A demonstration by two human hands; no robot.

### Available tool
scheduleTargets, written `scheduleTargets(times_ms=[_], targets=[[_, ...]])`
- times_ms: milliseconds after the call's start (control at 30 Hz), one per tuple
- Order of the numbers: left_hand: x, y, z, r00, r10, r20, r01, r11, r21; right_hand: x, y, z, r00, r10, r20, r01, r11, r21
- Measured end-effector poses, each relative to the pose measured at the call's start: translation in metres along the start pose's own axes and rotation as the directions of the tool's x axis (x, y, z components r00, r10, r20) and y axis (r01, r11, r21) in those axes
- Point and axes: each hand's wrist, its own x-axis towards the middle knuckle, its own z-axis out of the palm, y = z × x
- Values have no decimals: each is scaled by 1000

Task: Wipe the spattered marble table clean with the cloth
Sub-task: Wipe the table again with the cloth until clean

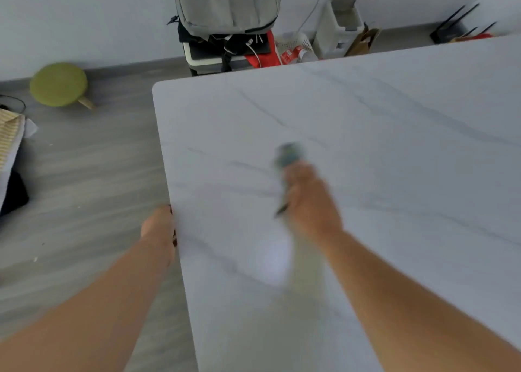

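The white marble table with grey veins fills the right and middle of the head view; I make out no spatter on it through the blur. My right hand is above the table, motion-blurred, gripping what looks like a spray bottle with a teal-grey head past my fingers and a pale body toward my forearm. My left hand holds the table's left edge, fingertips against its side. I see no cloth.
Left of the table is grey wood floor with a green round stool and striped fabric. Beyond the far edge stand a grey backpack on a box, red items and white baskets.
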Motion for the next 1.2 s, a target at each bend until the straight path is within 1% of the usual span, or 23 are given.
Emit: scheduleTargets(times_ms=[67, 100, 167, 200, 267, 333, 367, 433, 500, 533, 600, 633, 700, 767, 800, 833, 900, 967, 1000, 1033, 1100, 1167, 1200], targets=[[-3, -9, -12, 977, 207, -59, -202, 976, 80, 6, 5, -9, 875, 483, -40, -473, 869, 142], [-9, -10, -15, 953, 301, -48, -295, 951, 95, -10, -14, 0, 870, 483, -99, -469, 873, 134], [-23, -12, -19, 907, 420, 36, -421, 898, 130, -72, -80, 24, 996, 92, -22, -91, 995, 46], [-27, -14, -21, 888, 455, 63, -459, 872, 171, -116, -112, 33, 976, -194, 98, 185, 979, 89], [-25, -18, -31, 859, 493, 139, -511, 804, 305, -177, -136, 33, 810, -537, 234, 502, 842, 198], [-22, -14, -40, 859, 473, 196, -508, 742, 436, -165, -95, 26, 723, -663, 195, 660, 746, 87], [-23, -10, -43, 862, 459, 216, -502, 712, 491, -144, -66, 20, 778, -600, 186, 612, 791, -10], [-23, -1, -45, 872, 432, 231, -484, 689, 539, -93, -4, 9, 991, -133, -3, 133, 991, -2], [-25, -1, -41, 879, 425, 217, -471, 694, 545, -69, 21, -9, 894, 445, -47, -428, 882, 197], [-26, -2, -40, 884, 423, 200, -460, 706, 538, -79, 4, -14, 856, 516, 2, -501, 830, 246], [-30, -3, -36, 891, 415, 182, -445, 722, 529, -129, -51, 3, 961, 252, -116, -259, 965, -49], [-31, -3, -35, 895, 406, 182, -434, 709, 556, -167, -86, 13, 998, -61, -34, 54, 982, -182], [-37, -3, -36, 896, 403, 188, -424, 646, 635, -246, -123, 26, 822, -501, 271, 529, 848, -34], [-48, -8, -37, 871, 442, 217, -447, 526, 724, -261, -96, 17, 703, -643, 305, 655, 752, 76], [-58, -13, -39, 835, 493, 243, -486, 456, 745, -252, -74, 10, 728, -632, 265, 654, 756, 6], [-68, -17, -43, 775, 567, 279, -550, 388, 740, -235, -43, 5, 790, -565, 240, 591, 805, -50], [-87, -28, -49, 646, 660, 384, -679, 267, 684, -194, 18, -10, 990, -52, 131, 58, 997, -44], [-100, -47, -57, 616, 635, 467, -709, 188, 679, -170, 44, -19, 832, 550, 78, -555, 825, 102], [-106, -58, -60, 634, 602, 485, -689, 155, 708, -178, 27, -13, 767, 640, 46, -641, 759, 115], [-111, -67, -62, 661, 562, 497, -661, 123, 740, -193, -4, -3, 807, 590, 21, -589, 804, 80], [-121, -83, -62, 706, 485, 516, -612, 52, 789, -255, -83, 13, 977, 92, 190, -111, 990, 90], [-125, -89, -64, 749, 418, 514, -547, -45, 836, -307, -125, 19, 823, -460, 332, 414, 887, 202], [-126, -89, -63, 766, 368, 527, -522, -120, 844, -309, -117, 16, 747, -577, 329, 542, 816, 202]])
